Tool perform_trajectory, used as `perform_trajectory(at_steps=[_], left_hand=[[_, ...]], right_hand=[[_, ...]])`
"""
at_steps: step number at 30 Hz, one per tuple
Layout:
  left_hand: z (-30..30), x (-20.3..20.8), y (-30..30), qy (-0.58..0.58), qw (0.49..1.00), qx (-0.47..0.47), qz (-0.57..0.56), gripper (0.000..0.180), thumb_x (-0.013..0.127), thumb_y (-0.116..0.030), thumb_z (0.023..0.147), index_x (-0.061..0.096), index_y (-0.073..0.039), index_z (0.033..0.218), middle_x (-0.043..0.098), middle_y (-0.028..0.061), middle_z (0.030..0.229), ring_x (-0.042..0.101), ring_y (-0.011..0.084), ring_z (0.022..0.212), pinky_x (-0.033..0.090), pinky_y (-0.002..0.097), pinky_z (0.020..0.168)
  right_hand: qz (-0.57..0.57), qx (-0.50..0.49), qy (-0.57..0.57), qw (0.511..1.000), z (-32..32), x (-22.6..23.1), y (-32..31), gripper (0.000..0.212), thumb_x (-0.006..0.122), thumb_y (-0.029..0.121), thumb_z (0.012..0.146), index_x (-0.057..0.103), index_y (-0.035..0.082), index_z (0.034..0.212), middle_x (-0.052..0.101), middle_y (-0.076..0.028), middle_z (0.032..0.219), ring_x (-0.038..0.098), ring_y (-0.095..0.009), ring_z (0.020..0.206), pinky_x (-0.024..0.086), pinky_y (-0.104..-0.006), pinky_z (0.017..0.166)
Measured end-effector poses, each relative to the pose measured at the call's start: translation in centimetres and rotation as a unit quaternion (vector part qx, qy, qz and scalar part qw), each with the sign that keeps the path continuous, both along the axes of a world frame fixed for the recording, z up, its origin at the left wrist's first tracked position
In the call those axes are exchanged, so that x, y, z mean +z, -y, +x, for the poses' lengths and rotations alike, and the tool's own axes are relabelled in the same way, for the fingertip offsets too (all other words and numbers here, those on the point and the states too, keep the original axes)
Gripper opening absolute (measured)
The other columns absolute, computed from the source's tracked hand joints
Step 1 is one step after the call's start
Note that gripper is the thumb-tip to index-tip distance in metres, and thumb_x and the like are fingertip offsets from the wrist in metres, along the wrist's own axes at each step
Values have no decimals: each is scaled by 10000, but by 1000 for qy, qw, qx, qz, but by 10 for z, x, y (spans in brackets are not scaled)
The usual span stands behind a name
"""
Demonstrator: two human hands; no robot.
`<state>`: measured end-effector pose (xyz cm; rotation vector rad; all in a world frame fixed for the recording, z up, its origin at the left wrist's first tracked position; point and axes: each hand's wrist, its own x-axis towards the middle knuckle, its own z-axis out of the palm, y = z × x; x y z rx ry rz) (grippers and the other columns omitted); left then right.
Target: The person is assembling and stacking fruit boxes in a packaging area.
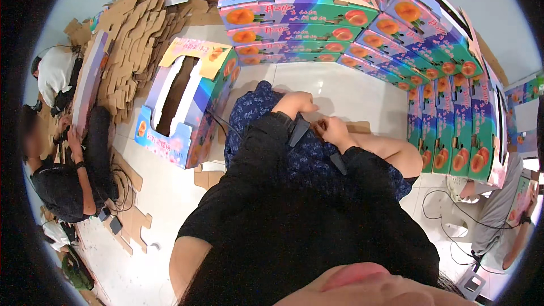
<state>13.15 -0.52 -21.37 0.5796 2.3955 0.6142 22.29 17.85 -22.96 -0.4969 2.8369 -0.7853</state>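
Observation:
Both my hands are close together over my lap, above dark blue patterned cloth point(249, 116). My left hand point(297, 103) has its fingers curled in and pressed together; whatever they hold, if anything, is hidden. Just to its right and nearer to me, my right hand point(334, 132) is closed with its fingertips bunched. A small dark brownish patch shows at those fingertips, too small to name. To the left of my legs stands an assembled fruit carton point(211, 93) with a long opening in its top. Neither hand touches it.
Stacked fruit cartons point(300, 14) stand ahead, with more cartons point(447, 124) at the right. Flattened brown cardboard point(127, 51) is piled at the far left. A co-worker point(68, 175) sits at the left holding a long carton piece point(90, 82). Another person point(498, 209) is at the right, near loose cables point(442, 224).

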Motion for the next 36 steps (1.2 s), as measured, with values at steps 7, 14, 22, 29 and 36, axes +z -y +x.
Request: perform_trajectory(at_steps=[7, 14, 22, 29, 36], left_hand=[[-17, -6, 3, 48, 998, 28, 32, 551, 576, -495, 806, 701, 27, 934, 692, 204, 918, 654, 369, 851, 498, 437, 780], [-27, -2, 6, 104, 993, 50, 29, 569, 580, -488, 814, 691, 55, 946, 693, 203, 929, 664, 333, 870, 503, 418, 780], [-27, -3, 7, 90, 995, 38, 19, 565, 583, -480, 804, 691, 46, 980, 692, 205, 953, 653, 366, 871, 500, 427, 789], [-22, 1, 10, 73, 997, 33, 8, 578, 559, -522, 820, 690, 29, 935, 689, 185, 873, 646, 332, 808, 487, 432, 750], [-14, 24, 9, 63, 996, 29, -64, 597, 482, -594, 842, 689, -74, 1051, 693, 126, 1029, 642, 329, 955, 463, 460, 863]], right_hand=[[14, -6, 53, 999, -2, 3, 5, 228, 623, 294, 815, 643, 67, 824, 642, -187, 759, 614, -400, 749, 487, -468, 666], [16, 5, 83, 996, -5, -4, 4, 236, 607, 300, 822, 633, 68, 860, 645, -195, 781, 617, -398, 770, 488, -471, 687], [-26, -9, 34, 999, -5, -15, 8, 280, 611, 306, 851, 618, 34, 786, 616, -203, 704, 601, -407, 698, 475, -469, 641], [-16, -3, 78, 997, -7, -15, 7, 248, 591, 297, 821, 643, 63, 886, 641, -212, 784, 607, -427, 770, 487, -494, 707], [-23, -8, 78, 997, -8, -11, 9, 249, 586, 301, 828, 641, 63, 873, 639, -220, 801, 604, -432, 786, 482, -496, 714]])
